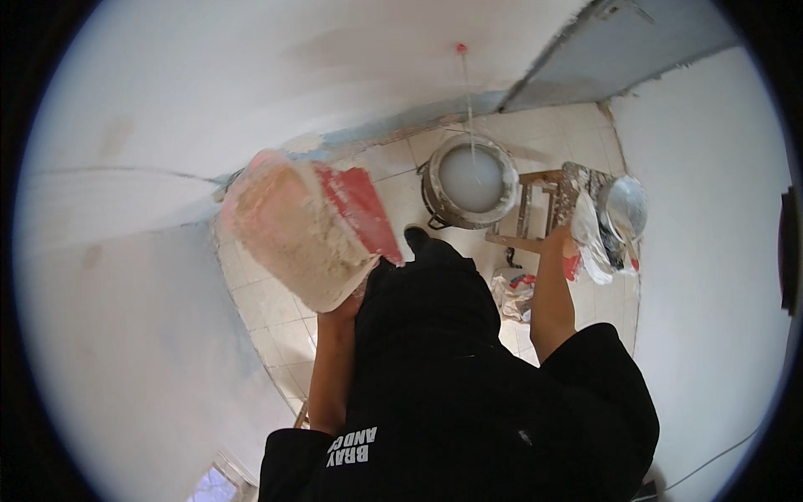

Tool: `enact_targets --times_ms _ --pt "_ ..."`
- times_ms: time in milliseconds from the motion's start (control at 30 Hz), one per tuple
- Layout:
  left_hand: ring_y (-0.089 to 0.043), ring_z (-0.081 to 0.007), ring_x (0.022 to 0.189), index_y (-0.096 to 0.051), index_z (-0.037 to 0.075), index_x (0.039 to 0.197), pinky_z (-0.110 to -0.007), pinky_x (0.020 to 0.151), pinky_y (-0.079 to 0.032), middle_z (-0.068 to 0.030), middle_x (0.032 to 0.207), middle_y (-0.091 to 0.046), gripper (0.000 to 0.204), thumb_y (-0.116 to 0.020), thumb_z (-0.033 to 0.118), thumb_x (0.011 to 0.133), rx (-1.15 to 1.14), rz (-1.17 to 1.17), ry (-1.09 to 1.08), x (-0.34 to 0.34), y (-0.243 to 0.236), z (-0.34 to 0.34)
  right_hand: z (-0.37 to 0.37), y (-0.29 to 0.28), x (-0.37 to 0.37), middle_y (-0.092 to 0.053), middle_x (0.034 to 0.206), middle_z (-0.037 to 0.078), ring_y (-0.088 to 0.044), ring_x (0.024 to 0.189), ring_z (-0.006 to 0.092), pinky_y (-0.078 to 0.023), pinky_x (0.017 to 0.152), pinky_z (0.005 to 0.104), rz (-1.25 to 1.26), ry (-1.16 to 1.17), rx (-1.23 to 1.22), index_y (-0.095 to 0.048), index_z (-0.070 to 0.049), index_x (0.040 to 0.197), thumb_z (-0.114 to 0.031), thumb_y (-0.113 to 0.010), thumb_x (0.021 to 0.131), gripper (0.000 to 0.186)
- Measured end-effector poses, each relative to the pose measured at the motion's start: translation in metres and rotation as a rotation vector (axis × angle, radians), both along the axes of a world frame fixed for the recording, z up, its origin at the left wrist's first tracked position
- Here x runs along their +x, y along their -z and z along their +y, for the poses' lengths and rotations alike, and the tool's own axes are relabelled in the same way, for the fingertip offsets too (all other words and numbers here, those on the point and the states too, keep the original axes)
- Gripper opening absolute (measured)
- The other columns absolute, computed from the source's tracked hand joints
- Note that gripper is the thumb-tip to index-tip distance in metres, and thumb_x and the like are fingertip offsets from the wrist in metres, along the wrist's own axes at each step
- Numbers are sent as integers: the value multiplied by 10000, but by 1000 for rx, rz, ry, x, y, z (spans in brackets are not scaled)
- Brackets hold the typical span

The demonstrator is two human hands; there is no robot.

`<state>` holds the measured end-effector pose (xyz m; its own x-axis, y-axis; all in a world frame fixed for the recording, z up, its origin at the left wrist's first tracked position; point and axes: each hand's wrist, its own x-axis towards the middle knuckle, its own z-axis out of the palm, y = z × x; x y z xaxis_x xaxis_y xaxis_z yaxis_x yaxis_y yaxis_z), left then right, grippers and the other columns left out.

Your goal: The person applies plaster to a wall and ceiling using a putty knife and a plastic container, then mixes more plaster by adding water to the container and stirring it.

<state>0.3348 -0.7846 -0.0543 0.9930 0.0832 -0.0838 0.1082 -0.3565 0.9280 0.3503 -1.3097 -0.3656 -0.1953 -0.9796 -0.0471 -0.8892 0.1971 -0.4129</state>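
Observation:
My left hand (pixel 345 308) is closed on the near edge of a broad pan (pixel 293 226), pinkish and thickly smeared with beige plaster. The pan is tilted, and some of my fingers are hidden beneath its edge. Beside it shows a red flat panel (pixel 361 205); whether it belongs to the pan I cannot tell. My right hand (pixel 565 240) reaches to a plaster-spattered wooden stool, next to a crumpled white bag or cloth (pixel 590 238). Its fingers are too blurred to tell whether they grip anything.
A bucket (pixel 431 188) of cloudy water stands ahead on the tiles, a thin line running down into it from a red wall fitting (pixel 461 48). On the wooden stool (pixel 529 209) sits a metal bowl (pixel 629 205). A plastic bag (pixel 510 293) lies below. Walls enclose both sides.

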Motion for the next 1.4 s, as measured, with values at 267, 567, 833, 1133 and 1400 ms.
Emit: enact_targets --times_ms 267,567,833,1133,1400 --pt "-412 -351 1238 -332 97 1373 -584 975 -363 -113 1373 -407 699 -368 582 870 -1757 -35 -138 -1 -6 3 76 -118 20 -606 1011 199 -610 870 308 -509 721 426 -462 28 4 -565 -76 1129 -545 -768 628 716" --pt "-512 -381 1081 -356 93 1337 -568 855 -435 -118 1280 -461 641 -389 538 878 -1708 44 -332 1 1 5 147 -247 55 -615 1010 166 -587 886 287 -493 797 373 -548 -1212 -793 -580 23 1044 -172 -612 842 283" --pt "-505 -380 1102 -334 81 1339 -586 786 -494 -137 1271 -459 574 -345 466 913 -1659 -17 -253 17 -49 3 251 -391 144 -512 1217 147 -546 1077 251 -456 918 386 -1620 -1621 354 -340 5 1303 -110 -728 724 706" --pt "-511 -332 1135 -314 80 1354 -527 881 -490 -148 1290 -448 563 -333 451 930 -1530 -131 -166 21 -77 4 357 -519 194 -622 961 78 -605 851 183 -493 791 312 -1068 -2630 -32 -561 -19 1033 -224 -853 556 595" --pt "-559 -326 1078 -351 77 1342 -487 766 -548 -145 1277 -479 643 -335 545 901 -1649 3 -104 17 -80 1 384 -517 204 -608 1035 114 -576 984 247 -453 867 366 -787 -3008 -208 -547 -45 1085 -297 -785 595 601"
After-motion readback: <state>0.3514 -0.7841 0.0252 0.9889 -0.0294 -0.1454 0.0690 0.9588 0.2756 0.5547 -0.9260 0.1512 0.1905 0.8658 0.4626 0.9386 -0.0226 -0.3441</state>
